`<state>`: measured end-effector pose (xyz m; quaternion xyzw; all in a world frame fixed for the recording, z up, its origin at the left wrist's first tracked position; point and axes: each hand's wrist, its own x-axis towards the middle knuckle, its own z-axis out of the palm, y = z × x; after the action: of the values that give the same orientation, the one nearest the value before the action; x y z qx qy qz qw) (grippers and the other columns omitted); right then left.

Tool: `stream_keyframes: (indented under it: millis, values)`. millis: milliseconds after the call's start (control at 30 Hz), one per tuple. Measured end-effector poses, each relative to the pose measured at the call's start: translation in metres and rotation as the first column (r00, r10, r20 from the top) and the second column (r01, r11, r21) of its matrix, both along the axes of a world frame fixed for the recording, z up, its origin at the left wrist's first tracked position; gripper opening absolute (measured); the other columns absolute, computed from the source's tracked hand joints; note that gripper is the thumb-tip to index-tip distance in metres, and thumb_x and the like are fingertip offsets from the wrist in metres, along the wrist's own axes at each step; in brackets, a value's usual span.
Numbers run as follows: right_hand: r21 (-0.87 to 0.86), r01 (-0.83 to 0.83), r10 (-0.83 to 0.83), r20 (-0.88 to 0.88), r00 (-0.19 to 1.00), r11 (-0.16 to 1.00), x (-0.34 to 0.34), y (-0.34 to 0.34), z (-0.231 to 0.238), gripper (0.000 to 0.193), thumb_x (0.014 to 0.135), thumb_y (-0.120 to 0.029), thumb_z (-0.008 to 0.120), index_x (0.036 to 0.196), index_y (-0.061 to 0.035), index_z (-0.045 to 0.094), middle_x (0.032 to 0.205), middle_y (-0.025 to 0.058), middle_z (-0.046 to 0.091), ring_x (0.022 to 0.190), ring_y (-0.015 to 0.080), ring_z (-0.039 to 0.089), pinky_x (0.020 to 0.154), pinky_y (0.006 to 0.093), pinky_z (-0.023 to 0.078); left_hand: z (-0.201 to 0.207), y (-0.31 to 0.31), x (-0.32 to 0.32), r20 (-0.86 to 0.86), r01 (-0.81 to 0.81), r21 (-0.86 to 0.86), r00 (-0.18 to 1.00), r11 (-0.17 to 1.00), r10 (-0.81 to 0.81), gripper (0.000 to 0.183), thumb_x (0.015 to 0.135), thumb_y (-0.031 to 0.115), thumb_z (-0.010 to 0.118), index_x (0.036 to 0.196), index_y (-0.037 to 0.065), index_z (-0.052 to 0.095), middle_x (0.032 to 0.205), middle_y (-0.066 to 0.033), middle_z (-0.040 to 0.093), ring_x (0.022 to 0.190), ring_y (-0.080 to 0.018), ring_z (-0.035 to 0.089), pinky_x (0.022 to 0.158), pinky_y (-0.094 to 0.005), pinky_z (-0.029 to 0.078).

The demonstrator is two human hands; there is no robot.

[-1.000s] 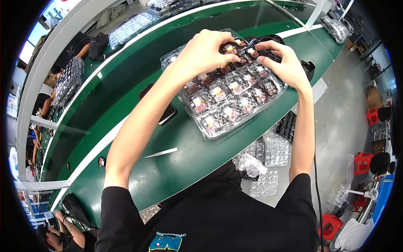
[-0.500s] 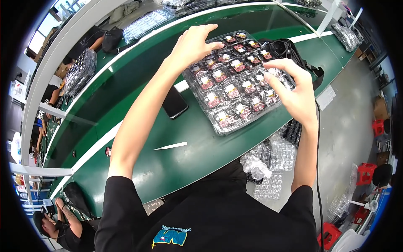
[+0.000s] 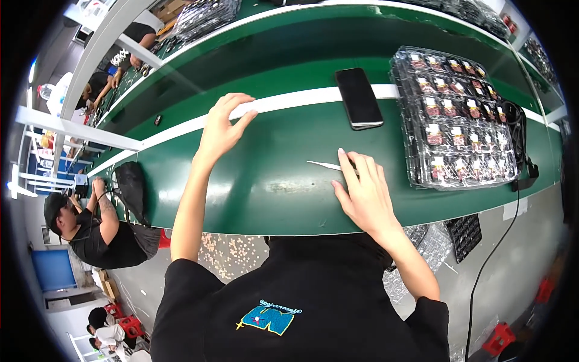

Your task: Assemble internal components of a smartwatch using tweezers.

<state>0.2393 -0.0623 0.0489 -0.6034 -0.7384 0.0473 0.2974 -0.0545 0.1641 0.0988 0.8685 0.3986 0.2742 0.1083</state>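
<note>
The white pointed tool (image 3: 322, 164) lies on the green bench (image 3: 277, 211), about midway between the near edge and the white strip (image 3: 289, 100). Its long axis runs roughly along the near edge, the thin tip toward the left end, the other end passing beneath the right forefinger. The right hand (image 3: 369, 194) is much the nearer of the 2: palm down, fingers loosely spread, thumb apart from the forefinger, grasping nothing that shows; whether a finger touches the tool I cannot tell. The left hand (image 3: 221, 133) is well to the left of the tip, released, thumb and fingers apart with nothing between them.

Bare green top stretches between the 2 hands, from near edge to strip. Beyond the right hand, a black phone (image 3: 359, 99) lies across the strip, slanting. Toward the right end, a stack of clear trays (image 3: 455, 120) with small packed parts bounds that side, a black cable (image 3: 517, 127) just beside it.
</note>
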Motion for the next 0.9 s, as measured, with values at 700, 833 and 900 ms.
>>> stream_keyframes:
  millis: [700,833,900]
  values:
    - [-0.118,-0.223,0.074,-0.712,0.699,0.968,-0.035,0.122,-0.009,0.01,0.11,-0.008,0.067,0.111,0.0017,0.066,0.081,-0.0004,0.064,0.067,0.0027,0.05,0.059,0.024,0.041,-0.035,-0.038,-0.002,0.104,0.191,-0.275,0.98,0.942,-0.169,0.076,0.087,0.03,0.09,0.154,0.011,0.061,0.143,-0.0121,0.068,0.131,-0.0312,0.064,0.117,-0.0451,0.048]
    - [-0.195,-0.16,-0.038,-0.738,0.673,0.968,-0.026,0.125,-0.023,0.017,0.112,-0.014,0.064,0.107,0.0013,0.069,0.077,-0.0034,0.055,0.07,0.0029,0.044,0.06,0.0258,0.036,-0.039,-0.046,0.008,-0.027,0.072,-0.27,0.996,0.96,-0.082,0.076,0.086,0.03,0.092,0.153,0.011,0.062,0.136,-0.0087,0.07,0.122,-0.0293,0.065,0.112,-0.0445,0.05]
    - [-0.246,-0.161,-0.092,-0.772,0.629,0.956,-0.027,0.125,-0.015,0.025,0.114,-0.02,0.061,0.106,0.0011,0.072,0.076,-0.0049,0.051,0.072,0.004,0.043,0.064,0.0282,0.038,-0.047,-0.045,0.006,0.035,0.116,-0.311,0.993,0.943,-0.111,0.076,0.085,0.027,0.092,0.153,0.011,0.062,0.135,-0.0081,0.07,0.122,-0.0291,0.064,0.111,-0.044,0.05]
